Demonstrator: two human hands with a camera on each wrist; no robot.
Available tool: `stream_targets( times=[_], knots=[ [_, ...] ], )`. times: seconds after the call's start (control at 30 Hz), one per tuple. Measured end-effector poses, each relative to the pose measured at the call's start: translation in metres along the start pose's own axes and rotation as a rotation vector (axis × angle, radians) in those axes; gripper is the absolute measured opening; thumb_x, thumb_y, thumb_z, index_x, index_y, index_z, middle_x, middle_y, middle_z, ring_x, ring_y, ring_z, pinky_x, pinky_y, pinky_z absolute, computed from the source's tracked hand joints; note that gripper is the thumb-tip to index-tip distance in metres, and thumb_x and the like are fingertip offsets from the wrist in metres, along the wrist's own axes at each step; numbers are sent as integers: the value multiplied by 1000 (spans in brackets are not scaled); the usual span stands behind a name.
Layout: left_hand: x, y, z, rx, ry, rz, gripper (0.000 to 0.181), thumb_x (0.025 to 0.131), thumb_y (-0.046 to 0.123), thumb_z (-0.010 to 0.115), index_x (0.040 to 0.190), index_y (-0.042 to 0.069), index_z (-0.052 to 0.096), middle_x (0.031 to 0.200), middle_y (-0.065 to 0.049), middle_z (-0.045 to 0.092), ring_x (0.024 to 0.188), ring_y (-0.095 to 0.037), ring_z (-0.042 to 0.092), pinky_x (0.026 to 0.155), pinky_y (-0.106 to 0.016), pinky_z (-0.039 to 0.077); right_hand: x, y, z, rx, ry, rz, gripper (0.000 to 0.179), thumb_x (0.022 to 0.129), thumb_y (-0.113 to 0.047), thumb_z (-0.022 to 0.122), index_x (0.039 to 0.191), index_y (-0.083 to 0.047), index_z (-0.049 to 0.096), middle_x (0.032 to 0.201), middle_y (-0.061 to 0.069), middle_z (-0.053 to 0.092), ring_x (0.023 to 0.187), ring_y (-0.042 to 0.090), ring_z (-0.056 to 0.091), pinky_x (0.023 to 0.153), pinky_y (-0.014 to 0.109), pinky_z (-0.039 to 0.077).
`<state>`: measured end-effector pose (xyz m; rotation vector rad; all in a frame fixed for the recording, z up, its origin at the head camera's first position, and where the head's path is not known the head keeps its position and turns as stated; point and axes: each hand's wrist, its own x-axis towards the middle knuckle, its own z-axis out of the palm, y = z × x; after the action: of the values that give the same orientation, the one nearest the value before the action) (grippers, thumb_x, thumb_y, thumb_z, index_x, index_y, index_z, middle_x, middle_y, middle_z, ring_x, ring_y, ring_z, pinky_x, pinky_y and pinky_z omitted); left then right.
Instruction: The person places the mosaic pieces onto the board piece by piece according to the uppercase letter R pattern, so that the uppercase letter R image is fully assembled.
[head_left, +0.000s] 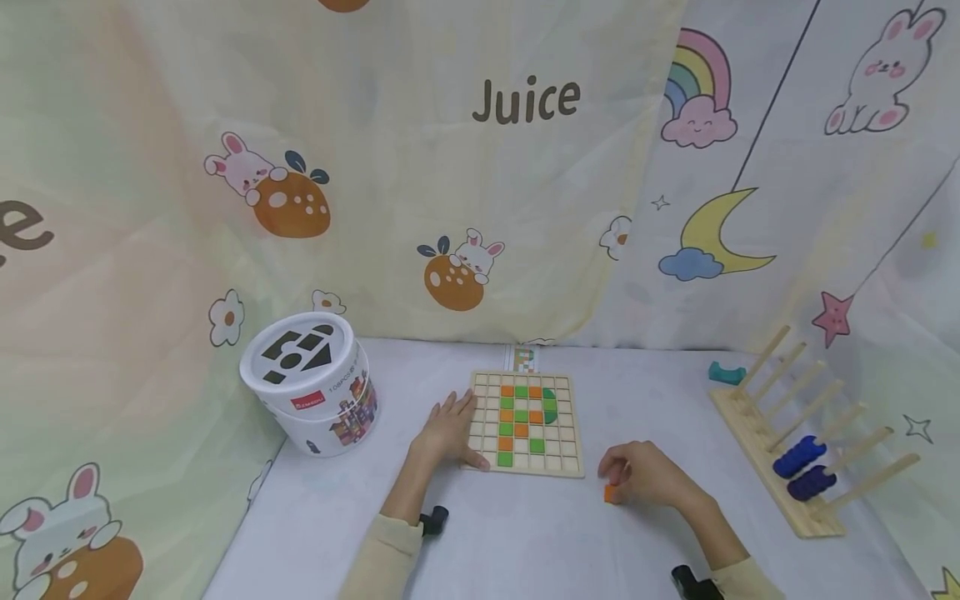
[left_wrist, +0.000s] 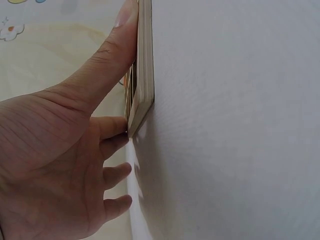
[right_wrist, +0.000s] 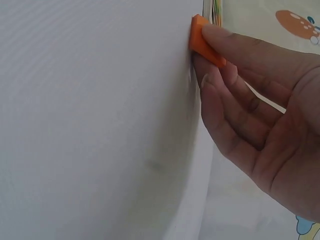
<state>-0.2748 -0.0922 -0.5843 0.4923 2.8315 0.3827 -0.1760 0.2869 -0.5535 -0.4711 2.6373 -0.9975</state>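
Note:
A wooden grid board point(head_left: 566, 462) lies on the white table, several of its cells filled with orange and green tiles. My left hand point(head_left: 446, 433) rests at the board's left edge with its fingers extended. The left wrist view shows the thumb lying along the board point(left_wrist: 146, 70) and the other fingers spread by its corner. To the right of the board, my right hand point(head_left: 647, 475) pinches a small orange block point(head_left: 611, 495) low over the table. Close up in the right wrist view, the orange block point(right_wrist: 202, 42) sits between thumb and fingers.
A white lidded bucket point(head_left: 311, 421) with shape cutouts stands at left. On the right is a wooden peg rack point(head_left: 772, 475) carrying dark blue pieces point(head_left: 799, 457), with a teal piece point(head_left: 726, 373) by its far end. Behind the board lies a small pattern card point(head_left: 524, 359).

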Motion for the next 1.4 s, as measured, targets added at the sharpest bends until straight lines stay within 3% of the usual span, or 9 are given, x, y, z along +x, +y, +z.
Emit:
stream_targets(
  times=[0.4, 0.6, 0.83, 1.2, 1.4],
  knots=[
    [-9, 9, -13, -9, -14, 1, 139, 59, 60, 95, 166, 6, 25, 174, -12, 18, 160, -39, 11, 129, -59, 14, 7, -7, -4, 10, 90, -53, 32, 79, 10, 79, 105, -8, 75, 85, -3, 72, 76, 11, 66, 65, 25, 57],
    [-14, 12, -16, -14, -9, 0, 140, 57, 63, 94, 165, 5, 27, 173, -13, 20, 160, -39, 14, 129, -59, 15, 23, -12, -2, 32, 197, 17, 29, 83, 2, 84, 107, -11, 76, 87, -5, 72, 78, 11, 66, 68, 23, 58],
    [-8, 7, -9, -9, -6, -8, 141, 58, 60, 96, 166, 7, 24, 174, -11, 17, 160, -37, 10, 129, -58, 11, 43, -16, 2, 87, 269, -10, 28, 81, 0, 87, 106, -7, 77, 86, -4, 74, 78, 11, 69, 69, 23, 60],
    [0, -2, 1, -3, -16, -13, 147, 53, 68, 93, 167, 10, 22, 175, -7, 15, 161, -36, 9, 128, -61, 12, 63, -29, 19, 170, 209, -30, 27, 81, -1, 88, 105, -5, 76, 87, 0, 74, 79, 15, 70, 69, 22, 59],
    [-3, 3, -5, 5, -6, -7, 144, 55, 66, 94, 166, 8, 24, 174, -10, 17, 160, -37, 11, 128, -60, 13, 69, -35, 28, 165, 165, -49, 26, 81, 0, 87, 104, -6, 76, 87, 0, 74, 79, 14, 69, 69, 22, 59]
  ],
)
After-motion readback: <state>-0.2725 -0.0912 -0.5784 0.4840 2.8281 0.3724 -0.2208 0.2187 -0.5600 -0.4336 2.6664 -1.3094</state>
